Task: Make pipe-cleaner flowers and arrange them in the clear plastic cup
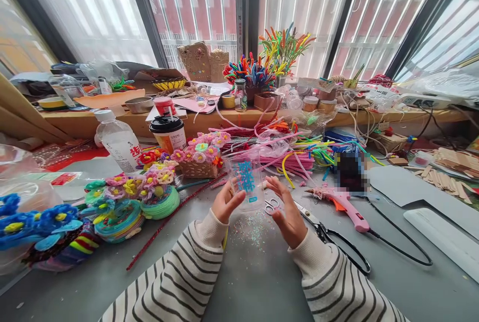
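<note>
A clear plastic cup (258,184) with blue printed characters is held up above the middle of the grey table. My left hand (227,201) grips it from the left, thumb across its near side. On the other side my right hand (286,212) has its fingers apart, close to the cup's right side; whether a fingertip touches it I cannot tell. Small colourful glitter bits (249,232) lie scattered on the table below. Just behind my right hand are small scissors (271,206), partly hidden, and large black-handled scissors (325,232).
A pink glue gun (346,207) with a black cord lies at right. Pipe-cleaner flower baskets (119,217) crowd the left, near a water bottle (118,142) and a lidded drink cup (169,135). Bundled pipe cleaners (295,160) lie behind the cup. White board (443,242) occupies the right.
</note>
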The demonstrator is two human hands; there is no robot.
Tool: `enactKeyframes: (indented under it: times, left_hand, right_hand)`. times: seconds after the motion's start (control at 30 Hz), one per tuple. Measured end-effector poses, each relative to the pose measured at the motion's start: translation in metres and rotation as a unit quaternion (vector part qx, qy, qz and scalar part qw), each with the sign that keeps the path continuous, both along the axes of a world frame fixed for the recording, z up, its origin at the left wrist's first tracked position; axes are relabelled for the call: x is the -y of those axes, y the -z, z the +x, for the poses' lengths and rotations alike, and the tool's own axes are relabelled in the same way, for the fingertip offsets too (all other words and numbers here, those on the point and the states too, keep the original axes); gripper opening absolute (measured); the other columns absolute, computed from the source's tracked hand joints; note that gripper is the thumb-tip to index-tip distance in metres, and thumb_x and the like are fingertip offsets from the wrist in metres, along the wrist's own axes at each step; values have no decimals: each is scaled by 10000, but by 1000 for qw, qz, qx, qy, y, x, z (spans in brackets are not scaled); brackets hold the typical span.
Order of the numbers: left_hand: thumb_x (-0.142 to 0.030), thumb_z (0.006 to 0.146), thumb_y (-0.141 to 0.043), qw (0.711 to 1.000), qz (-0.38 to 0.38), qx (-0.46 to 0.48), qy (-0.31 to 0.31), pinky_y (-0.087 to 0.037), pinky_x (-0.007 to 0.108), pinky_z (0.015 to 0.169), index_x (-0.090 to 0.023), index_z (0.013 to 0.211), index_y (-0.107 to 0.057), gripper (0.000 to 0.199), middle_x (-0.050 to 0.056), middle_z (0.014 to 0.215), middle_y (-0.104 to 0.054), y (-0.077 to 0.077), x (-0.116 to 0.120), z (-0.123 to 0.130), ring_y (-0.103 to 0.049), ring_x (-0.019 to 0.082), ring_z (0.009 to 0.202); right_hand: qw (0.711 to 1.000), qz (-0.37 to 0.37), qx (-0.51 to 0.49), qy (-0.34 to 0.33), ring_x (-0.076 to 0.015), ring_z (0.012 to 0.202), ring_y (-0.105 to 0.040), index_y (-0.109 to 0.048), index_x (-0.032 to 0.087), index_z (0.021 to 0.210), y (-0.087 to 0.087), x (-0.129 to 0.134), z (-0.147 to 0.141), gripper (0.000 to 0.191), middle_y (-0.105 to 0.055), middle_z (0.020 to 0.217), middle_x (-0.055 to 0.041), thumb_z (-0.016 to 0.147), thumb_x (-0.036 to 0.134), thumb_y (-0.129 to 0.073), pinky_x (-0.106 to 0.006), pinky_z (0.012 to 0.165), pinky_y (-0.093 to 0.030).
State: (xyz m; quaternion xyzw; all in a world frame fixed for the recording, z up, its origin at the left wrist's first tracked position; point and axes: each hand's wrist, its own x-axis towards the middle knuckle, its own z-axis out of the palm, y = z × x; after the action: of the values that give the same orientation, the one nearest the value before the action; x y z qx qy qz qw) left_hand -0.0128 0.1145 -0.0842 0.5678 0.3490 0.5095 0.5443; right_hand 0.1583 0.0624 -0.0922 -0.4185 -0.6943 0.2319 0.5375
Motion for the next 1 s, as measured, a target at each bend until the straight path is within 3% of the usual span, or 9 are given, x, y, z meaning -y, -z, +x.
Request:
enactKeyframes:
  times: [0.17, 0.4, 0.63, 0.8, 1.0]
  left_hand:
    - [-666, 560, -567, 999, -32, 1, -7, -366, 444, 958, -176, 1064, -572, 703, 109, 1098, -613, -1, -2, -1, -454, 327, 1146]
    - [-426, 475, -759, 989, 30, -105, -102, -382, 415, 945, -171, 1223, -422, 859, 123, 1134, -585, -8, 6, 2, -549, 276, 1035]
    - [-551, 525, -668, 993, -38, -35, -109, -422, 378, 902, -59, 1150, -497, 813, 172, 1105, -598, -19, 10, 4, -541, 296, 1046]
    - [-422, 449, -763, 988, -1, -56, -142, -404, 398, 924, -120, 1211, -427, 886, 148, 1117, -591, -17, 9, 6, -556, 269, 1029]
    - [-557, 554, -649, 990, 1, -66, -128, -460, 370, 858, -84, 1157, -465, 787, 155, 1032, -632, -17, 14, 4, -598, 263, 958]
  right_hand:
    - [999, -14, -40, 8, -247, 1161, -433, -297, 200, 1276, 6, -4, 2, 655, -411, 1294, -119, 794, 637, -214, -440, 971, -332]
    - [998, -29, -43, 35, -242, 1122, -466, -318, 190, 1260, 9, -6, 2, 593, -440, 1264, -129, 819, 583, -269, -436, 945, -359]
    - [998, -31, -40, 41, -234, 1083, -488, -330, 187, 1237, 8, -6, 1, 553, -462, 1236, -137, 825, 554, -307, -457, 928, -371]
    - [997, -36, -36, 54, -233, 1068, -495, -338, 180, 1230, 8, -6, 1, 552, -475, 1216, -138, 822, 551, -317, -457, 926, -373]
    - [998, -34, -10, 45, -223, 1070, -497, -330, 188, 1235, 11, -7, 3, 509, -464, 1233, -132, 839, 508, -330, -437, 926, -381]
